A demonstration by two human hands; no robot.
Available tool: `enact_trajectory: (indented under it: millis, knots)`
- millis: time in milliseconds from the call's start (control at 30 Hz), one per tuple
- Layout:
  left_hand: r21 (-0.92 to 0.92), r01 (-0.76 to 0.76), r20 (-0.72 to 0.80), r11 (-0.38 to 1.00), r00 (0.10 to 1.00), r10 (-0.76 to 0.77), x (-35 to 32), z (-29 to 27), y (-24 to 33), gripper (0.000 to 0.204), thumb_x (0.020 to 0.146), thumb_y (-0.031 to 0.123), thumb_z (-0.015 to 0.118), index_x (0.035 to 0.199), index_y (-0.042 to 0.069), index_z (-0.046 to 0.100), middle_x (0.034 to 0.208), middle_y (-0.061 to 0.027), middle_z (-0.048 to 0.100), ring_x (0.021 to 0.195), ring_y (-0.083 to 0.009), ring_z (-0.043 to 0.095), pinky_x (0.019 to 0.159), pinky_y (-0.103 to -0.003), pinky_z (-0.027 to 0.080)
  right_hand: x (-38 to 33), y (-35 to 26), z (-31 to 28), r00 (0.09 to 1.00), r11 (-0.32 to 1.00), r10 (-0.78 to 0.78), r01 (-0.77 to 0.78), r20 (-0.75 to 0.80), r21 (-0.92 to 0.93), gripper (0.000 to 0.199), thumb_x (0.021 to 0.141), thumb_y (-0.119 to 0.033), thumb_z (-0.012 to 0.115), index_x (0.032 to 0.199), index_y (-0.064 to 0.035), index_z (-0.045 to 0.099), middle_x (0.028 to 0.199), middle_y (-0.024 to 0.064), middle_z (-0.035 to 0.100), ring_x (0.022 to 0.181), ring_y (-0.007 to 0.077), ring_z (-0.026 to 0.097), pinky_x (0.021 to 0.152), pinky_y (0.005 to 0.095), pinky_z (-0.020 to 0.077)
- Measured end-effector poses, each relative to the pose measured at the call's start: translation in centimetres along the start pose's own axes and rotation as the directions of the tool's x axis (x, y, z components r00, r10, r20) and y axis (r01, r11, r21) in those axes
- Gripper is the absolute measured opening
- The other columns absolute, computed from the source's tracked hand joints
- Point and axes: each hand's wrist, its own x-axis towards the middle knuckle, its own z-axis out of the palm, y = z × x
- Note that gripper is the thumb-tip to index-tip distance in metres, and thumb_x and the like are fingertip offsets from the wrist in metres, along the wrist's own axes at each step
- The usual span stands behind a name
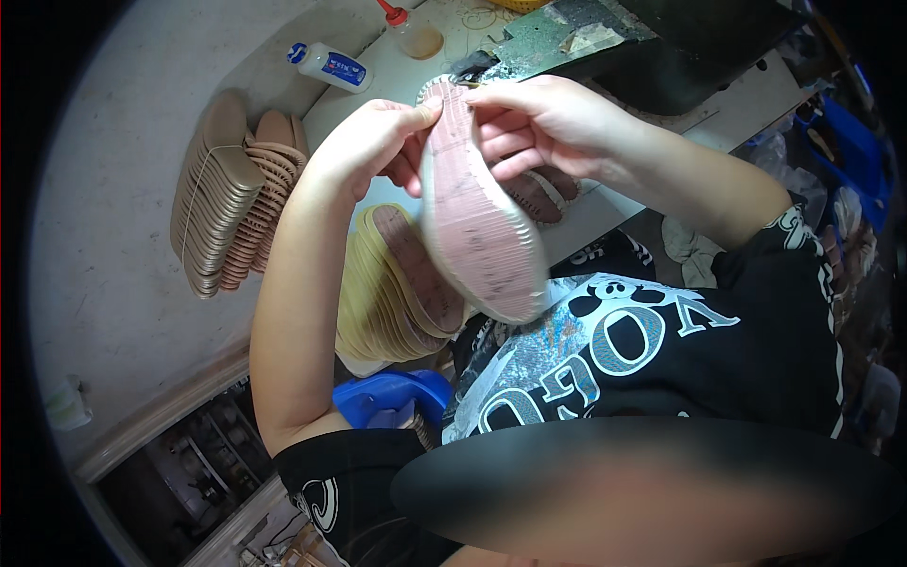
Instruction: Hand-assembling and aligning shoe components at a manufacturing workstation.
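Note:
Between my two hands hangs a shoe insole [477, 217], narrow end up, with a pink ribbed face and a pale material folded over its edge. My left hand [383, 142] is closed on the left side of the narrow end, thumb on the pink face. On the opposite edge my right hand [548, 123] pinches with thumb and fingers, the other fingers curled loosely behind. Past the right hand, more insoles [539, 200] lie partly hidden on the table. Below my left forearm leans a stack of yellowish insoles [373, 293], a pink-faced one on top.
Tied beige insoles [210, 213] and pleated-edge ones [271, 175] stand at the left on the white table [378, 71]. At the back are a white bottle [331, 68], a red-tipped squeeze bottle [416, 36] and a green board [567, 38]. A blue bin [402, 389] sits below.

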Motion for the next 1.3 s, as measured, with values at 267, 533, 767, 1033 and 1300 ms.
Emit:
enact_trajectory:
  millis: [267, 533, 767, 1033, 1300]
  knots:
    - [-0.249, 0.045, 0.174, 0.968, 0.985, -0.001, 0.5, -0.7, -1.1, 0.051, 0.092, 0.042, 0.053, 0.061, 0.002, 0.059, 0.045, -0.0066, 0.054, 0.030, -0.0098, 0.042, 0.032, -0.019, 0.033, -4.5, -0.4, -3.6, 0.962, 0.923, 0.102, 0.003, 0.252, -0.386, 0.027, 0.086, -0.021, 0.064, 0.095, 0.0044, 0.066, 0.081, 0.0044, 0.066, 0.072, 0.0072, 0.060, 0.066, 0.0228, 0.0481]
    - [-0.199, 0.052, 0.163, 0.979, 0.986, -0.020, 1.9, -2.2, -1.5, 0.052, 0.089, 0.048, 0.056, 0.056, 0.007, 0.058, 0.037, -0.0009, 0.044, 0.027, -0.0070, 0.032, 0.030, -0.020, 0.023, -4.3, 0.0, -3.8, 0.998, 0.977, -0.043, 0.050, 0.037, -0.208, 0.030, 0.089, -0.024, 0.063, 0.095, 0.0049, 0.066, 0.081, 0.0048, 0.066, 0.070, 0.0053, 0.059, 0.063, 0.0194, 0.0471]
    - [-0.560, -0.188, -0.166, 0.807, 0.980, 0.113, 3.9, -2.5, -4.9, 0.050, 0.092, 0.043, 0.054, 0.053, 0.012, 0.050, 0.039, 0.0014, 0.041, 0.032, -0.0070, 0.029, 0.037, -0.022, 0.023, 0.3, 3.3, 1.2, 0.990, 0.991, -0.136, 0.137, 0.038, -0.006, 0.031, 0.090, -0.026, 0.062, 0.096, 0.0043, 0.065, 0.083, 0.0041, 0.066, 0.071, 0.0066, 0.060, 0.065, 0.0220, 0.0480]
    - [-0.139, -0.077, -0.663, 0.987, 0.748, -0.034, -6.9, 1.1, -16.7, 0.053, 0.094, 0.045, 0.049, 0.099, -0.006, 0.061, 0.082, -0.0129, 0.066, 0.071, -0.0193, 0.064, 0.068, -0.030, 0.051, -0.3, 10.2, 1.6, 0.964, 0.710, -0.185, 0.265, 0.191, -0.652, 0.035, 0.088, -0.020, 0.062, 0.115, 0.0006, 0.054, 0.099, 0.0076, 0.062, 0.092, 0.0132, 0.057, 0.079, 0.0295, 0.0449]
    - [0.598, 0.367, -0.703, 0.713, 0.668, 0.245, -8.2, 11.5, -19.5, 0.071, 0.081, 0.045, 0.063, 0.131, -0.002, 0.047, 0.150, -0.0206, 0.021, 0.139, -0.0391, 0.013, 0.106, -0.064, 0.002, 0.6, 13.6, 0.3, 0.838, -0.033, -0.441, 0.342, 0.321, -0.939, 0.048, 0.078, -0.013, 0.063, 0.124, -0.0114, 0.048, 0.132, 0.0134, 0.043, 0.125, 0.0316, 0.034, 0.104, 0.0463, 0.0204]
